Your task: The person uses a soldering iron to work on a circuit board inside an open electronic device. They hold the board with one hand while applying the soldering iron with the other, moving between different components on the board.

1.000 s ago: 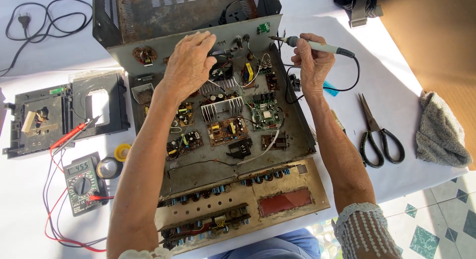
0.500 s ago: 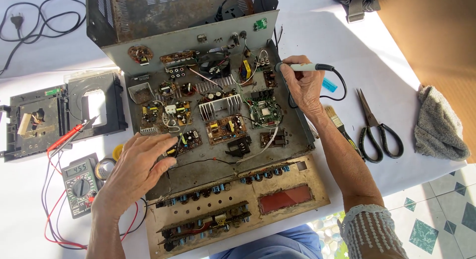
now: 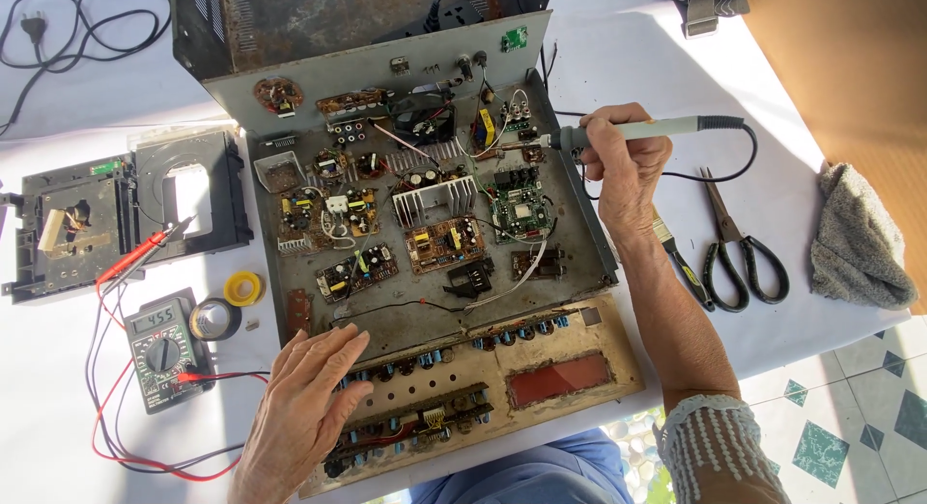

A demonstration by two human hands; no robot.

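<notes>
Right hand (image 3: 626,171): fingers wrapped round the grey soldering iron (image 3: 645,130), pen-style grip near the front of the handle. Iron lies roughly level, tip pointing left over the right edge of the open chassis (image 3: 410,316), just beside the green circuit board (image 3: 519,212). Can't tell whether the tip touches anything. Its black cord (image 3: 726,166) loops off the back end and down across the surface.

Left hand (image 3: 304,407): fingers spread wide, flat, holding nothing. Palm rests on the front-left corner of the chassis, fingertips on the row of blue capacitors along the front panel board (image 3: 483,388). Well apart from the iron.

Chassis contents: finned heatsink (image 3: 432,201) in the middle, several small brown boards around it, a small fan (image 3: 422,118) near the rear wall, loose wires across the floor. Red display window (image 3: 558,379) on the front panel.

Left of chassis: multimeter (image 3: 161,350) with red leads (image 3: 130,258), black tape roll (image 3: 214,320), yellow tape roll (image 3: 243,289), black disc drive tray (image 3: 116,210). The multimeter is near the left hand, not touching.

Right of chassis: black-handled scissors (image 3: 737,248) and a small brush (image 3: 681,263) just beside the right forearm, grey cloth (image 3: 857,241) further out at the surface (image 3: 637,50) edge.
</notes>
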